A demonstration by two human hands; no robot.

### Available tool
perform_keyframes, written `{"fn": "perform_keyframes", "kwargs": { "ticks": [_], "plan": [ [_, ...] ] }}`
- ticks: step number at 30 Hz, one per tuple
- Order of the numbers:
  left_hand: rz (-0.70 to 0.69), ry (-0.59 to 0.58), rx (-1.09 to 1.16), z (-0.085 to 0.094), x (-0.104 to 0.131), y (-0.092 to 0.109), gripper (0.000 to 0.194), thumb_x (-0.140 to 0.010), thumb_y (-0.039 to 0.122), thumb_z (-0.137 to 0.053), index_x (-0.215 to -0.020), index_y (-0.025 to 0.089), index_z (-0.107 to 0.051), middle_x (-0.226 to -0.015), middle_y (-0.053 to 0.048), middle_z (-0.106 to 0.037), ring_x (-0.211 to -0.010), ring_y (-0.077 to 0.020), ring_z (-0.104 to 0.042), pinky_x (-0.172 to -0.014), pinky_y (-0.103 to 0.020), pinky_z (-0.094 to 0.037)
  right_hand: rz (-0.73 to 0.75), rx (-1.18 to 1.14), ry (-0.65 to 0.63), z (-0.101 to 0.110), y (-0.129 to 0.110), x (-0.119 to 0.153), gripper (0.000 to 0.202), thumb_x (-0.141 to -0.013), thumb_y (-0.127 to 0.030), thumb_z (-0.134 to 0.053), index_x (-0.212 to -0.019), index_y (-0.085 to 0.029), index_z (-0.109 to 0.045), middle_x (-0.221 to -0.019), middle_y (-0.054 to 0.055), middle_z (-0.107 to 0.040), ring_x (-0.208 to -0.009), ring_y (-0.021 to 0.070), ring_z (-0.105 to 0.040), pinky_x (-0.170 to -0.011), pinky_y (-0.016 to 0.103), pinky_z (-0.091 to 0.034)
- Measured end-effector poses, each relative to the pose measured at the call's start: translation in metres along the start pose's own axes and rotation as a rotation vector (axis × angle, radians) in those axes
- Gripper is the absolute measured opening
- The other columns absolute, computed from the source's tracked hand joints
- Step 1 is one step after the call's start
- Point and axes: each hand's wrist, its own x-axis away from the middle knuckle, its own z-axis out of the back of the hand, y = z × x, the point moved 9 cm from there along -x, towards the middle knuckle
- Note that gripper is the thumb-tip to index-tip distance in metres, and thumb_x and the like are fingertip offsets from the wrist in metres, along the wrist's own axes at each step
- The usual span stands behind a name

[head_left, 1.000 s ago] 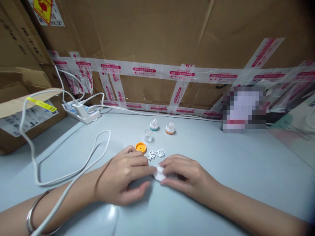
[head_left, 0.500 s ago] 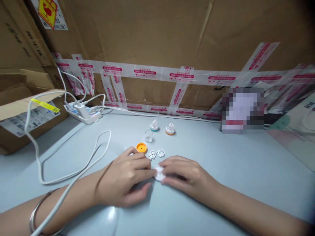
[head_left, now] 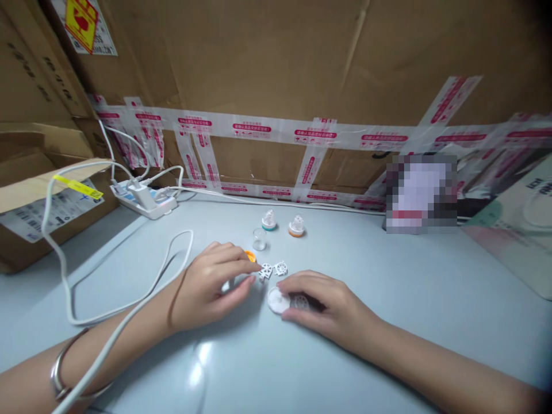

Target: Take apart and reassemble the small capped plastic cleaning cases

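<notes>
Here, clear cup [head_left: 259,240] behind orange dish [head_left: 250,255]

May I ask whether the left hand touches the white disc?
No, the left hand is apart from the white disc, which the right hand touches.

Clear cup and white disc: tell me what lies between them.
In the head view, a white spoked piece lies between them, with a second spoked piece just to its right.
</notes>
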Motion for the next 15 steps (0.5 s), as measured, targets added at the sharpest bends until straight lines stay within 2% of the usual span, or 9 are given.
{"fn": "perform_keyframes", "kwargs": {
  "ticks": [4,10,15],
  "plan": [
    [0.078,0.03,-0.032,0.002,-0.003,-0.014,0.022,-0.086,0.019,-0.047,-0.102,0.018,-0.062,-0.089,-0.007,-0.063,-0.08,-0.0176,-0.056,-0.074,-0.032,-0.042,0.002,0.012,0.005,0.0,-0.001,0.0,0.023,-0.077,-0.016,-0.064,-0.1,-0.019,-0.063,-0.097,0.006,-0.07,-0.093,0.017,-0.064,-0.083,0.03,-0.051],
    [0.153,-0.065,-0.049,-0.014,-0.001,-0.032,0.044,-0.081,0.023,-0.056,-0.123,0.018,-0.048,-0.113,-0.011,-0.055,-0.101,-0.0239,-0.051,-0.088,-0.041,-0.042,-0.04,0.034,0.009,0.0,0.003,-0.001,0.026,-0.076,-0.017,-0.064,-0.101,-0.019,-0.062,-0.097,0.006,-0.069,-0.09,0.017,-0.064,-0.08,0.029,-0.052],
    [0.174,-0.069,0.004,-0.021,0.001,-0.041,0.038,-0.081,0.022,-0.055,-0.119,0.017,-0.05,-0.107,-0.01,-0.055,-0.097,-0.0217,-0.053,-0.086,-0.038,-0.045,-0.058,0.033,-0.001,0.0,0.003,-0.001,0.028,-0.074,-0.016,-0.066,-0.102,-0.018,-0.061,-0.098,0.006,-0.069,-0.089,0.0167,-0.064,-0.079,0.027,-0.051]
  ]
}}
